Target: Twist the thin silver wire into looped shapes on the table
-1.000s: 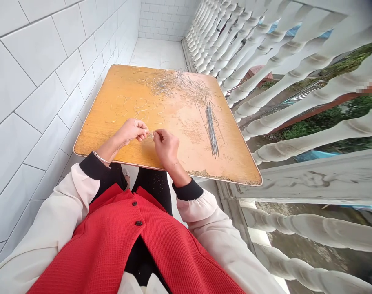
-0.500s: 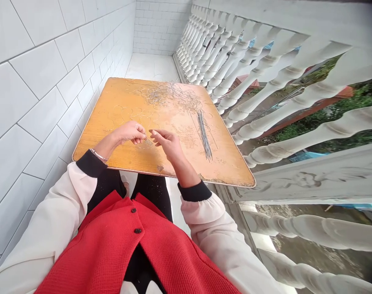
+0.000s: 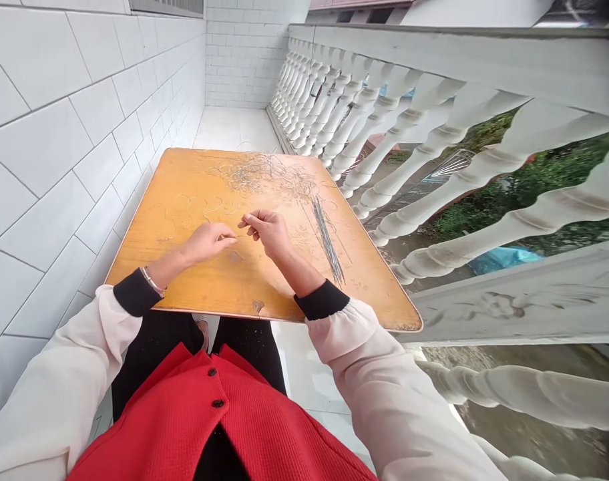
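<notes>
Over the near half of the wooden tabletop (image 3: pixel 194 267), my two hands are close together. My left hand (image 3: pixel 207 242) has its fingers pressed together, pointing right; it is slightly blurred, and anything in it is too small to make out. Just right of it and a little farther out, my right hand (image 3: pixel 268 232) is closed in a pinch. A faint thin wire seems to show at its fingertips. Beyond the hands, loose curled wire pieces (image 3: pixel 204 204) lie on the left of the tabletop. A tangled heap of thin wire (image 3: pixel 254 172) covers part of the far side.
A bundle of straight grey wires (image 3: pixel 327 240) lies on the tabletop's right side. A white tiled wall (image 3: pixel 49 167) runs along the left. White balusters (image 3: pixel 404 117) line the right, with greenery outside.
My hands have shifted slightly apart in height, the left lower than the right. The small wire piece between them no longer shows clearly. The view has tilted up a little.
</notes>
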Motion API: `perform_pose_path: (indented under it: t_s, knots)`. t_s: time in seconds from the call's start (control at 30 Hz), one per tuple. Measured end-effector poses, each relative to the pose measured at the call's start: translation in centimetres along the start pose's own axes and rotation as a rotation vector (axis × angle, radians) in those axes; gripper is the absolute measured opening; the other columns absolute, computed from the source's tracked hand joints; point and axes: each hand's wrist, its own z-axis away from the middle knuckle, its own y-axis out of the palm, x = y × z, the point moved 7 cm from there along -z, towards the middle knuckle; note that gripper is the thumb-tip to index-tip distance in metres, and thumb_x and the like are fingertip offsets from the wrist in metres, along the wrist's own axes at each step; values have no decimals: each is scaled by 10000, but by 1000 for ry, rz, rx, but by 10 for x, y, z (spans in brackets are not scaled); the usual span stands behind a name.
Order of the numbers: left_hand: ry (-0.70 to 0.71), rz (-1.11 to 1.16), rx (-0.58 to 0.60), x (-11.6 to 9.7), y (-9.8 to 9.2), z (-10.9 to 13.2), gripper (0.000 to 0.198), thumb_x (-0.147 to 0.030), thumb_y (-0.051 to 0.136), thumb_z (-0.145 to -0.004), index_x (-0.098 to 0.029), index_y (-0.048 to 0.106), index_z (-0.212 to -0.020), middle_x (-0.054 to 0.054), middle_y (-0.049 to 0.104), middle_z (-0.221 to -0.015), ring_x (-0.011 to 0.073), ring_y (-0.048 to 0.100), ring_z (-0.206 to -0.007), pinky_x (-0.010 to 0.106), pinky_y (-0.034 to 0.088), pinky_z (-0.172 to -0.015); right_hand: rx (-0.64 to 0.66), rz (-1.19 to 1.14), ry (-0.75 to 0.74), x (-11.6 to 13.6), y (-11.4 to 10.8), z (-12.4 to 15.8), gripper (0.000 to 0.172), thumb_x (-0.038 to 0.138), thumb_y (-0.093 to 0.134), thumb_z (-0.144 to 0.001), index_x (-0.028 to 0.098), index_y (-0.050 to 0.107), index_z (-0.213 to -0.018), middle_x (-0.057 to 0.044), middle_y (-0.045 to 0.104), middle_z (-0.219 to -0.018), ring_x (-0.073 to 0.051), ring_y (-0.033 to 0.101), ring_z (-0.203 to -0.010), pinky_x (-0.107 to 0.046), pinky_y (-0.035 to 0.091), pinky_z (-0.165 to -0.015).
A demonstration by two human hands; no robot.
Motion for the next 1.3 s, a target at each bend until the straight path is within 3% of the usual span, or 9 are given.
perform_pose_path:
  t_s: [0.1, 0.23, 0.33, 0.47, 0.67, 0.83, 0.93, 1.07, 1.3]
  knots:
    - [105, -157, 1, -9, 8, -1, 196, -199, 580, -930, -156, 768, -959, 77, 754, -914, 191, 670, -846, 309, 476, -788, 15, -77, 52, -3, -3, -6, 268, 349, 715, -839, 189, 600, -656, -36, 709, -655, -79, 527, -489, -209, 407, -487]
    - [121, -377, 66, -17, 24, 0, 238, -181, 530, -950, -141, 764, -954, 110, 762, -937, 235, 703, -864, 332, 486, -761, -57, -158, 125, -18, -7, -9, 278, 387, 717, -867, 195, 586, -714, 9, 657, -596, -72, 525, -477, -204, 430, -515]
    - [131, -413, 83, -19, 32, 1, 242, -161, 511, -944, -145, 752, -948, 109, 763, -926, 237, 708, -845, 330, 486, -739, -65, -170, 140, -25, -9, -10, 301, 417, 736, -856, 198, 577, -725, 23, 638, -599, -68, 520, -482, -203, 435, -524]
    - [114, -312, 60, -20, 38, 7, 238, -187, 497, -958, -161, 733, -983, 103, 765, -935, 220, 704, -824, 313, 475, -723, -87, -195, 148, -28, -13, -10, 282, 404, 715, -873, 203, 575, -734, 24, 633, -600, -72, 526, -491, -205, 444, -528]
    - [4, -100, 41, -19, 45, 16, 200, -225, 522, -963, -174, 714, -977, 57, 735, -790, 163, 652, -688, 268, 441, -659, -116, -186, 129, -28, -16, -8, 297, 460, 714, -863, 213, 580, -769, 16, 652, -630, -86, 558, -524, -217, 477, -556]
    - [-111, 157, 28, -2, 39, 13, 186, -299, 602, -931, -163, 724, -968, 10, 678, -676, 124, 610, -610, 234, 446, -625, -67, -175, 137, -31, -14, -6, 276, 412, 730, -862, 203, 600, -737, 14, 651, -624, -80, 566, -538, -207, 473, -560]
    - [-146, 297, 87, 6, 40, 12, 139, -245, 626, -889, -150, 727, -898, 4, 678, -673, 103, 598, -594, 217, 442, -606, -28, -176, 125, -32, -11, -5, 281, 411, 749, -848, 195, 610, -733, 9, 661, -637, -76, 566, -536, -211, 473, -565]
    - [-132, 433, 175, 6, 45, 12, 98, -198, 680, -819, -128, 733, -863, 19, 705, -713, 86, 573, -583, 207, 431, -581, 16, -148, 92, -31, -7, -2, 331, 489, 767, -822, 202, 616, -753, 14, 661, -641, -73, 545, -521, -216, 463, -550]
    - [-19, 383, 194, 5, 42, 7, 150, -56, 642, -768, -136, 761, -812, 23, 717, -748, 94, 599, -647, 220, 456, -647, 113, -105, 51, -25, -3, 1, 353, 536, 777, -790, 210, 643, -769, 21, 644, -641, -71, 493, -503, -217, 407, -503]
